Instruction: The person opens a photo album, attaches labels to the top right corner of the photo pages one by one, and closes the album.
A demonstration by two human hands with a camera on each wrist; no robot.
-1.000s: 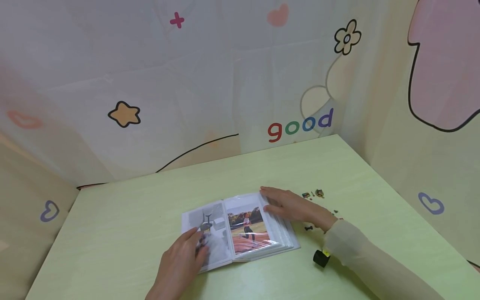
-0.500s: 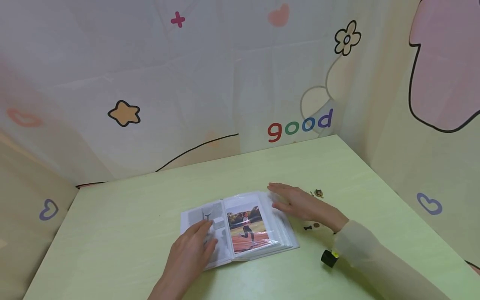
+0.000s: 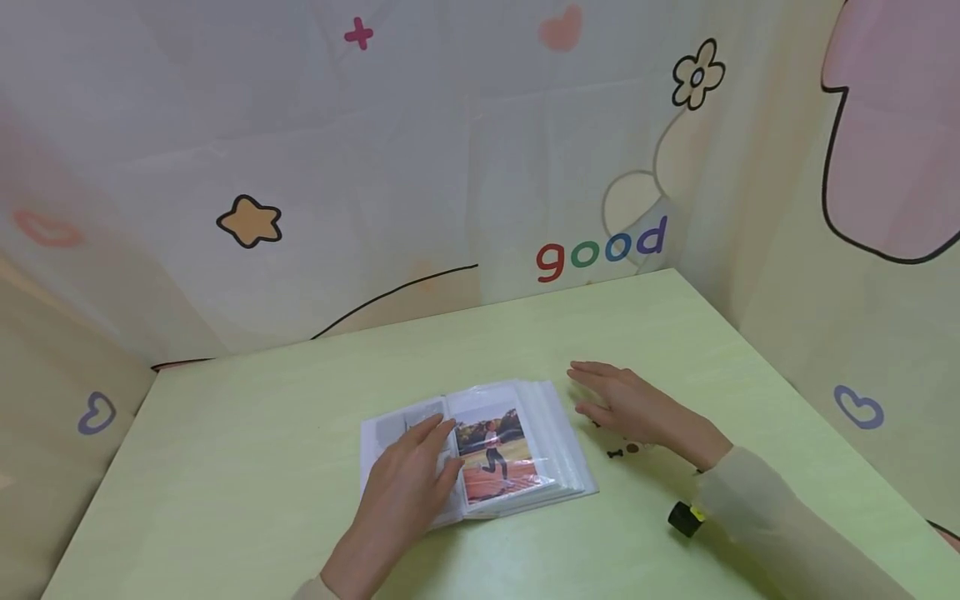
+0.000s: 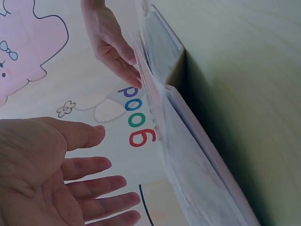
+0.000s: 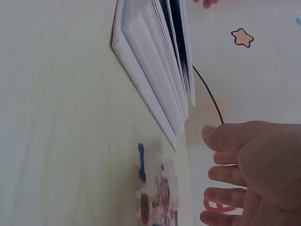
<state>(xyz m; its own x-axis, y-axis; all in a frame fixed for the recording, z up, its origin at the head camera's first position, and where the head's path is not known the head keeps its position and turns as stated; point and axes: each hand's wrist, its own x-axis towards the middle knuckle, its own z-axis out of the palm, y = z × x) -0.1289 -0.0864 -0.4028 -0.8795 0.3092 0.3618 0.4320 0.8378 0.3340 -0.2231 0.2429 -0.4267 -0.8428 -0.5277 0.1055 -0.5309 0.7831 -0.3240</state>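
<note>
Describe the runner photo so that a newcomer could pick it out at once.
On the pale green table lies an open photo album. The runner photo sits on its right-hand page. Its bold reddish and yellowish colours set it apart from the grey picture opposite.

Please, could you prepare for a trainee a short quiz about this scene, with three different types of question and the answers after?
1. What is the person in the photo on the right page of the open album doing?
A) swimming
B) running
C) cooking

2. True or false: the right grip is pinching a page.

3. Fill in: in the head view, the left grip is mostly over the album's ____ page.

Key
1. B.
2. False. The right grip is beyond the album's right edge, and the right wrist view shows it apart from the pages, with nothing pinched.
3. Left.
</note>
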